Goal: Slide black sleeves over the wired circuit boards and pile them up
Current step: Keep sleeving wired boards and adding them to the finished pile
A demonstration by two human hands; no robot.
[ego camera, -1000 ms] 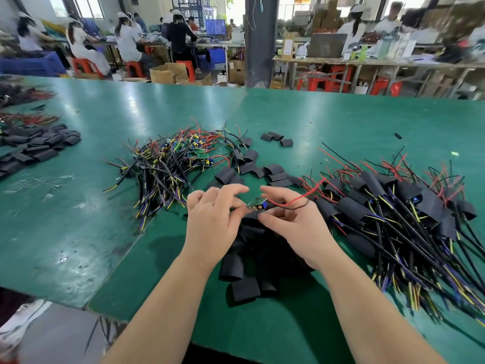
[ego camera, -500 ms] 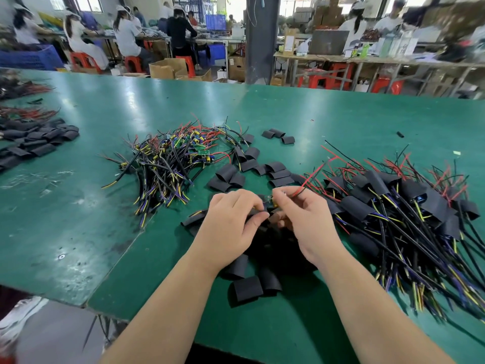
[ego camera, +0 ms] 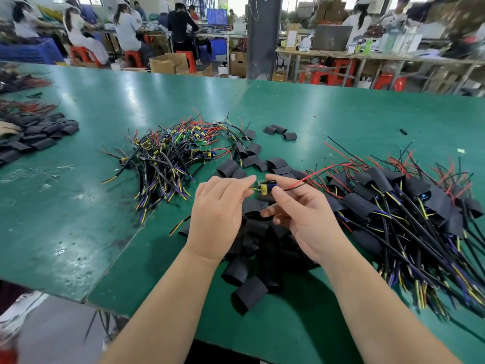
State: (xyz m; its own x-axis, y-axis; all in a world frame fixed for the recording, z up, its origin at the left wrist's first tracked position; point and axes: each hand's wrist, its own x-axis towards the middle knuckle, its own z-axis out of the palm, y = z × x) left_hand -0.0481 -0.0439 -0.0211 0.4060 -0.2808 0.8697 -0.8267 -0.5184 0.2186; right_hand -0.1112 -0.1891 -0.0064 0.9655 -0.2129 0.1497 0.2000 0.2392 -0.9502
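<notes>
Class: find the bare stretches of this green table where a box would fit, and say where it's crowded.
Bare: the green table left of the tangle of unsleeved wired boards, and the far stretch behind both piles. Crowded: loose black sleeves near centre, sleeved boards to their right.

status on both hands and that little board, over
Left hand pinches yellow leads, right hand pinches small green wired circuit board. Board bare, no sleeve on yet. Loose black sleeves heaped under hands, nothing blocking.

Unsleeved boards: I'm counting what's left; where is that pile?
Head view: the unsleeved pile lies on the table, beyond and left of the left hand, loose black sleeves at its right edge.
</notes>
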